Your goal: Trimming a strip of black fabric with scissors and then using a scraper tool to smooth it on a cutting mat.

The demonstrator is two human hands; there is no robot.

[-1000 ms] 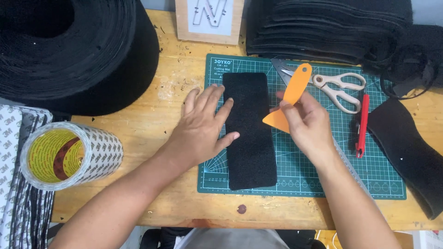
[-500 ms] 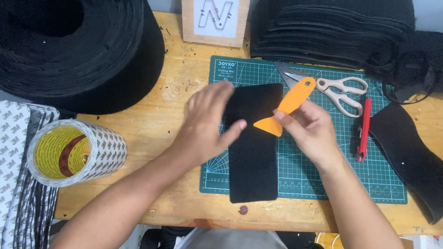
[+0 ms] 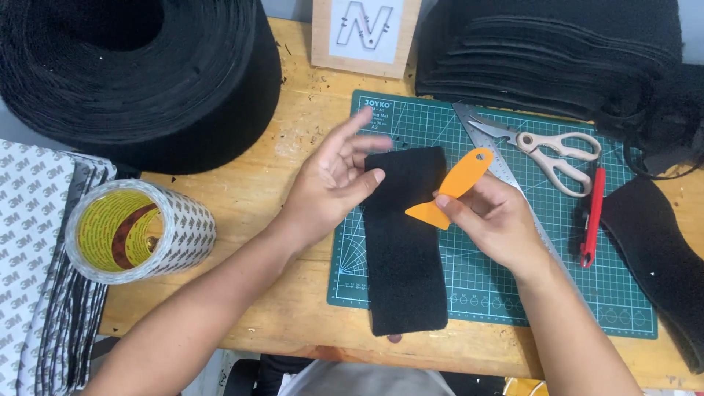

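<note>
A long black felt strip (image 3: 405, 242) lies lengthwise on the green cutting mat (image 3: 513, 279). My right hand (image 3: 493, 220) holds an orange plastic scraper (image 3: 449, 189) over the strip's right edge. Lifted off the strip, my left hand (image 3: 334, 180) hovers at its upper left with fingers spread and holds nothing; only the thumb tip is near the felt.
A big black felt roll (image 3: 132, 73) fills the top left. A wide tape roll (image 3: 136, 231) stands on the left, beside patterned sheets (image 3: 37, 257). Scissors (image 3: 546, 147), a metal ruler (image 3: 506, 176) and a red cutter (image 3: 592, 213) lie on the mat. Black felt pieces (image 3: 557, 51) are stacked at the back.
My left hand has lifted off the black strip and turned palm-up to the left. The right hand has shifted the scraper slightly toward the strip's right edge.
</note>
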